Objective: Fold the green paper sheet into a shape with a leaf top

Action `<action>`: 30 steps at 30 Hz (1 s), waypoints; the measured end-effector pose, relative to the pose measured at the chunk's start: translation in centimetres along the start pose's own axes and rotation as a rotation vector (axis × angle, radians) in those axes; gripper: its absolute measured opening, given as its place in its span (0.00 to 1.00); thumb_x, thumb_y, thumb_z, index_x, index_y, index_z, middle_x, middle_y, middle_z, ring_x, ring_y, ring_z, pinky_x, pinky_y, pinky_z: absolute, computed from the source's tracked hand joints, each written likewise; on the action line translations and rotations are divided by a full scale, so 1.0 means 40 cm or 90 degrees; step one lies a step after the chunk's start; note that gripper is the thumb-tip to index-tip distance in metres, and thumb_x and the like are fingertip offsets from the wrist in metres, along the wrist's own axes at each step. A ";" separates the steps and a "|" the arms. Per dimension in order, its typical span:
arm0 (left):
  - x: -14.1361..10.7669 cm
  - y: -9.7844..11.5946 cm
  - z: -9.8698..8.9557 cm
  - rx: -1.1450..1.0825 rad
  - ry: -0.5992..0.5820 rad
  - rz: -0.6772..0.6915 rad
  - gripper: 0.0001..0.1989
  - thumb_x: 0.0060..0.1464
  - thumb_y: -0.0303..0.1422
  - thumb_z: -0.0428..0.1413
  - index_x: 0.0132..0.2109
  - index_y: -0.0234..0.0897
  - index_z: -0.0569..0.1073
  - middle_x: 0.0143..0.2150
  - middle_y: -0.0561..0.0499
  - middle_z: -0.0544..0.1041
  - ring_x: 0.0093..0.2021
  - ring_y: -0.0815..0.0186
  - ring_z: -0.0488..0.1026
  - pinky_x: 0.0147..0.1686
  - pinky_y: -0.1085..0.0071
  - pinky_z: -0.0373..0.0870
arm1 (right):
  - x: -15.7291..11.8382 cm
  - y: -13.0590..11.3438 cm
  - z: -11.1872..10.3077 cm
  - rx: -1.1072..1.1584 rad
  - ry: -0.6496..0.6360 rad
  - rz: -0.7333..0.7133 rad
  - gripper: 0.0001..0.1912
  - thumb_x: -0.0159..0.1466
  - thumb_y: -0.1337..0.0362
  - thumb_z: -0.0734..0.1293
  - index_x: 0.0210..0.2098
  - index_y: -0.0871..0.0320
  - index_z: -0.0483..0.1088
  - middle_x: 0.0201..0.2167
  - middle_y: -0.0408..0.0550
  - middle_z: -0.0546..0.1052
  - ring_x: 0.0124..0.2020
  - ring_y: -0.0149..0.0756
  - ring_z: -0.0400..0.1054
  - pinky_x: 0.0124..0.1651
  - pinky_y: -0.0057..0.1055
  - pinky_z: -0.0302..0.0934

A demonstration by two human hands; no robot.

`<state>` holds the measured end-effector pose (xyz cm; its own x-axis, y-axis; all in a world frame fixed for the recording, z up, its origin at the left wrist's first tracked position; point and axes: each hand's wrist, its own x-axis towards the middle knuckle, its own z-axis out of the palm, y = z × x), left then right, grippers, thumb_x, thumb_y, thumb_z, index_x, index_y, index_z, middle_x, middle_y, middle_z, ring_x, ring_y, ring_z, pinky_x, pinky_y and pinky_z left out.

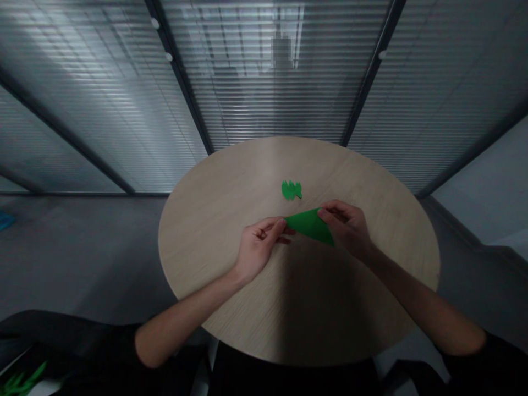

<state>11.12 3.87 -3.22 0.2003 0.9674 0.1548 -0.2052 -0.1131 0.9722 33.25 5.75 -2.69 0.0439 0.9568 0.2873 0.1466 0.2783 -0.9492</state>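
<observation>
A folded triangle of green paper (309, 224) is held above the round table, between both hands. My left hand (264, 242) pinches its left corner between thumb and fingers. My right hand (344, 225) grips the upper right corner with thumb and fingertips. One point of the triangle hangs down by the right palm. Beyond the paper, a small green paper piece with a jagged outline (291, 190) lies on the wood.
The round wooden table (214, 192) stands before a glass wall with blinds (264, 110). At the lower left, green strips (25, 380) lie near a dark chair. Something blue (5, 220) is on the floor at far left.
</observation>
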 end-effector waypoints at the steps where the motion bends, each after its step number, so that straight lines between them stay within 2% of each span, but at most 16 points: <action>1: 0.000 -0.002 -0.001 0.001 -0.002 -0.002 0.14 0.60 0.42 0.65 0.42 0.33 0.83 0.36 0.44 0.86 0.35 0.63 0.83 0.35 0.68 0.84 | 0.000 -0.001 0.001 -0.001 0.004 0.000 0.11 0.59 0.55 0.74 0.30 0.55 0.75 0.24 0.43 0.74 0.24 0.32 0.67 0.26 0.29 0.62; 8: 0.004 -0.008 -0.006 0.016 -0.012 -0.017 0.13 0.58 0.39 0.66 0.44 0.33 0.82 0.37 0.44 0.86 0.35 0.62 0.84 0.36 0.68 0.84 | -0.003 -0.006 0.002 -0.002 0.014 -0.007 0.10 0.59 0.56 0.74 0.30 0.55 0.76 0.25 0.45 0.76 0.25 0.33 0.69 0.27 0.29 0.64; 15: 0.007 -0.009 -0.001 0.017 -0.018 -0.045 0.18 0.53 0.41 0.68 0.45 0.32 0.82 0.36 0.46 0.85 0.31 0.65 0.82 0.34 0.70 0.83 | -0.004 -0.004 0.007 0.023 -0.023 -0.008 0.09 0.57 0.58 0.75 0.29 0.56 0.77 0.24 0.44 0.78 0.24 0.32 0.70 0.26 0.27 0.64; 18: 0.007 -0.007 0.002 0.020 -0.025 -0.051 0.16 0.52 0.40 0.69 0.43 0.33 0.83 0.37 0.46 0.85 0.30 0.68 0.80 0.33 0.73 0.81 | -0.006 -0.004 0.008 0.032 -0.053 -0.005 0.08 0.56 0.58 0.76 0.29 0.56 0.78 0.24 0.44 0.78 0.24 0.31 0.70 0.26 0.27 0.64; 23: 0.006 0.001 0.004 0.032 -0.005 -0.051 0.10 0.51 0.38 0.69 0.34 0.34 0.83 0.30 0.49 0.83 0.26 0.69 0.78 0.28 0.75 0.77 | -0.006 -0.006 0.005 0.028 -0.068 0.007 0.08 0.55 0.58 0.76 0.28 0.56 0.79 0.24 0.45 0.78 0.24 0.31 0.70 0.26 0.26 0.63; 30: 0.006 0.003 0.002 0.000 0.023 -0.020 0.10 0.52 0.38 0.68 0.35 0.35 0.83 0.31 0.49 0.84 0.28 0.68 0.79 0.31 0.73 0.80 | -0.001 -0.015 -0.007 0.028 -0.035 -0.009 0.07 0.56 0.59 0.76 0.27 0.57 0.79 0.22 0.44 0.76 0.22 0.30 0.67 0.24 0.26 0.60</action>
<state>11.22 4.07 -3.06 0.1721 0.9781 0.1173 -0.1989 -0.0821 0.9766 33.41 5.49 -2.09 -0.0121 0.9557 0.2940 0.1039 0.2936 -0.9503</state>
